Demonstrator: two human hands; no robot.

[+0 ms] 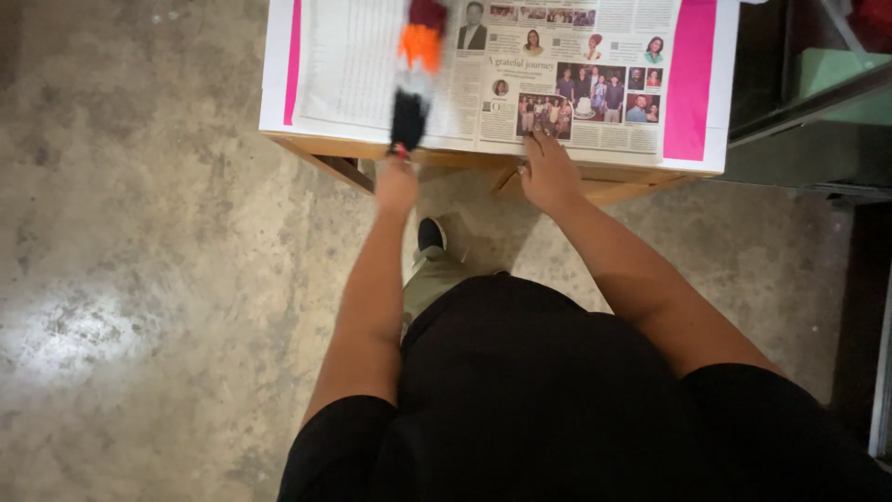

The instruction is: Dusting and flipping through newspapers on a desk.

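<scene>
My left hand is closed around the handle of a fluffy duster with black, white, orange and dark red bands. The duster lies blurred over a spread newspaper on a wooden table. My right hand rests flat on the table's near edge, fingertips touching the newspaper's lower margin. Pink paper strips show at both sides of the newspaper.
Grey concrete floor stretches to the left and below the table. A dark shoe stands beneath the table edge. A dark shelf or frame with a green object stands at the right.
</scene>
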